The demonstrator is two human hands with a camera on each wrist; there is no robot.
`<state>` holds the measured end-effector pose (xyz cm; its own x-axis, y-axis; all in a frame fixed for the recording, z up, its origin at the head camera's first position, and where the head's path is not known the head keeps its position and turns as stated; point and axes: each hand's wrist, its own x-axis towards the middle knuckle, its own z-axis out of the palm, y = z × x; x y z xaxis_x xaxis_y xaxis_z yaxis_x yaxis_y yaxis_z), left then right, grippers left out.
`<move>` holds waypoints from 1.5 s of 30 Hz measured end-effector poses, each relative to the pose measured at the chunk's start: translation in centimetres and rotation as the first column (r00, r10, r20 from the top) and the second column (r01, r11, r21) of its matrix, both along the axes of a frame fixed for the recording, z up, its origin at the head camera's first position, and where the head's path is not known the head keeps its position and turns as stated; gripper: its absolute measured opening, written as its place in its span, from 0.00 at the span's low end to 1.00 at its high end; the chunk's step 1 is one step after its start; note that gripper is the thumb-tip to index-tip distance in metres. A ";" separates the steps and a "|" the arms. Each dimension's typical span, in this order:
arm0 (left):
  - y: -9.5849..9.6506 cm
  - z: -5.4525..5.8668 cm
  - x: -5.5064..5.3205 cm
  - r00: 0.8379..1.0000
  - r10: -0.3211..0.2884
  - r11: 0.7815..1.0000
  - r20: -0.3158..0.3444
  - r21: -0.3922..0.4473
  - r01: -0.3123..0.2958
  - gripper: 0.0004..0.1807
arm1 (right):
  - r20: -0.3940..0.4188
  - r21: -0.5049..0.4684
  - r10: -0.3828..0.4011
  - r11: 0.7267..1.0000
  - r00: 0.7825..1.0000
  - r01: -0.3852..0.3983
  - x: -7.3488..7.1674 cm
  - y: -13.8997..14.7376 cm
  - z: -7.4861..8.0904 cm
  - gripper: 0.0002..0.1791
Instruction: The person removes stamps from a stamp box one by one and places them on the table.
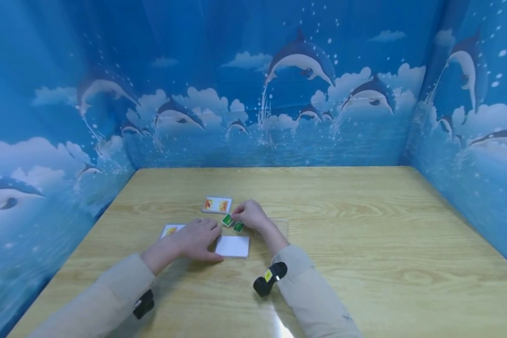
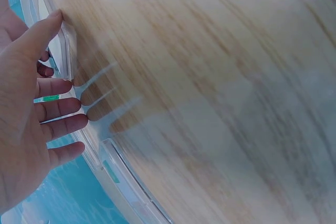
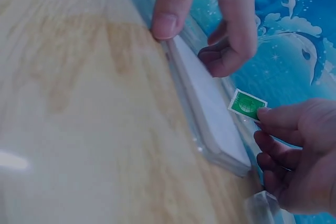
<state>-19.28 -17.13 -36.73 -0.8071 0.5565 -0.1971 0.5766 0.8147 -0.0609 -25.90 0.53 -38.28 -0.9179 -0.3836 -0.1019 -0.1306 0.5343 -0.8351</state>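
My right hand (image 1: 253, 217) pinches a small green-faced tile (image 3: 247, 104) with a white border between thumb and fingertips. Just beneath that hand is another green tile (image 1: 238, 226). A white rectangular block (image 1: 233, 246), with what looks like a clear case around its lower part, lies flat on the table. My left hand (image 1: 198, 239) is beside the block's left end, its thumb touching the near corner. The fingers (image 2: 60, 108) of that hand are spread and nearly straight in the left wrist view.
Behind the hands lies a flat case (image 1: 217, 204) with orange and yellow pictures. Another picture case (image 1: 171, 229) is partly covered by my left hand. A clear plastic piece (image 1: 282, 226) sits right of my right wrist. A dolphin-print curtain (image 1: 253, 94) borders the wooden table (image 1: 384, 244).
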 end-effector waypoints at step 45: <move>1.2 1.4 -0.8 0.999 0.005 1.000 -0.034 0.010 -0.004 0.34 | -0.063 -0.065 -0.026 0.998 0.998 0.022 -1.0 2.0 0.0 0.14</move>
<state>-20.10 -15.93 -35.32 -0.8157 0.5546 -0.1642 0.5707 0.8180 -0.0724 -26.86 2.55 -38.32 -0.9308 -0.3650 -0.0190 -0.1722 0.4837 -0.8581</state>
